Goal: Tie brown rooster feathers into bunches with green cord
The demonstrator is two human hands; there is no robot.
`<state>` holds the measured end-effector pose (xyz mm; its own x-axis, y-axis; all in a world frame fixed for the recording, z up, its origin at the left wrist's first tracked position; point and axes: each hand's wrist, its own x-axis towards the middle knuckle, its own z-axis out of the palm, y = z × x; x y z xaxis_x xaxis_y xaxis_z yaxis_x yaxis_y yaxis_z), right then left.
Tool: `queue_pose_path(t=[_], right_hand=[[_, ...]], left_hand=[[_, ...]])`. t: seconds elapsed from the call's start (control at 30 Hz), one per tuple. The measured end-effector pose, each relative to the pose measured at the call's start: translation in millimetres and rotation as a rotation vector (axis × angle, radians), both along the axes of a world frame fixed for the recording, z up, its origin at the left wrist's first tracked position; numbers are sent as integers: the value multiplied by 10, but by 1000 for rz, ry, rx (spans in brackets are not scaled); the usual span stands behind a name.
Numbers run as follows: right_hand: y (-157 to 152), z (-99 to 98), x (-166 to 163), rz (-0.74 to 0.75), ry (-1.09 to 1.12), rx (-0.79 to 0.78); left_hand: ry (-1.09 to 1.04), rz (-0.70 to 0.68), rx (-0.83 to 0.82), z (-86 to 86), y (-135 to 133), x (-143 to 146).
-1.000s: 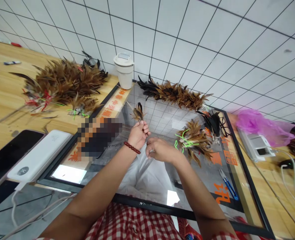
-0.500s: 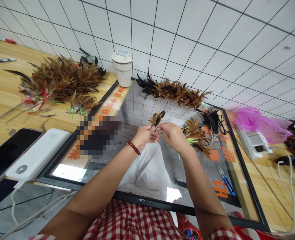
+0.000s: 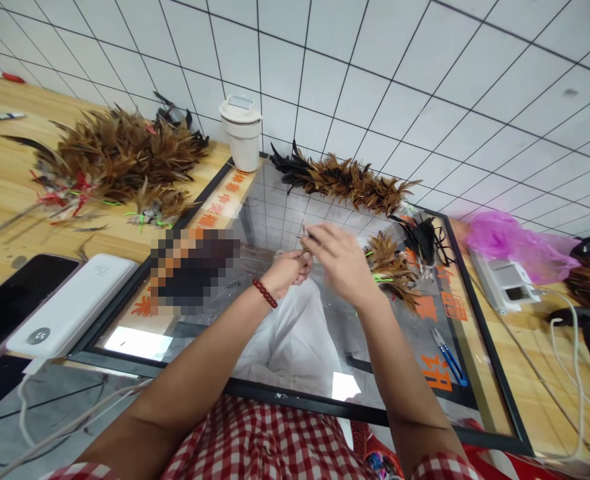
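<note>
My left hand [image 3: 293,270], a red bead bracelet on its wrist, is closed in a pinch on the lower end of a small feather bunch [image 3: 303,235]. Most of that bunch is hidden behind my right hand [image 3: 339,257], leaving only a thin tip showing. The right hand is smeared by motion, its fingers curved over the feathers and touching or nearly touching the left fingertips. Both hands are above a framed glass panel [image 3: 255,320]. Just right of them lie brown feather bunches tied with green string [image 3: 387,257], with a black feather bunch [image 3: 419,237] beyond.
A long feather duster [image 3: 347,183] lies along the wall beside a white lidded cup [image 3: 242,137]. Heaped brown feathers [image 3: 119,150], a phone [image 3: 19,300] and a power bank [image 3: 72,307] are at left. Blue-handled snips [image 3: 449,360], glasses [image 3: 443,247] and a pink plastic bag [image 3: 517,247] are at right.
My right hand has risen from the quill end and swung over the feathers, covering the tuft that stood in plain sight. The left hand keeps its pinch.
</note>
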<state>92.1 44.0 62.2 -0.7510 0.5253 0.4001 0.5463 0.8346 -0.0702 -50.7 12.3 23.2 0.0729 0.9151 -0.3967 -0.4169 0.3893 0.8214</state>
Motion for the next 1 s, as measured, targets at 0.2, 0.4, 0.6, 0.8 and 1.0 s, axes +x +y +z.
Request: queue_pose_path(t=[0.2,0.4,0.6,0.8,1.0], right_hand=[[-89,-137,-202,-37,-236,-53],[33,-177,-95,-211,-83,-222],[134,-278,-76,-177,772,-1189],[90,-271,-121,-84,926,-1833],[98,-255,-72,-46,729,-1874]], left_hand=[[122,-36,-13,-2,5,-18],[148,-3,85,15,19,-91],[75,204,382,42,24,-49],[11,81,328,8,2,-48],[-133,-42,273,-14,0,-75]])
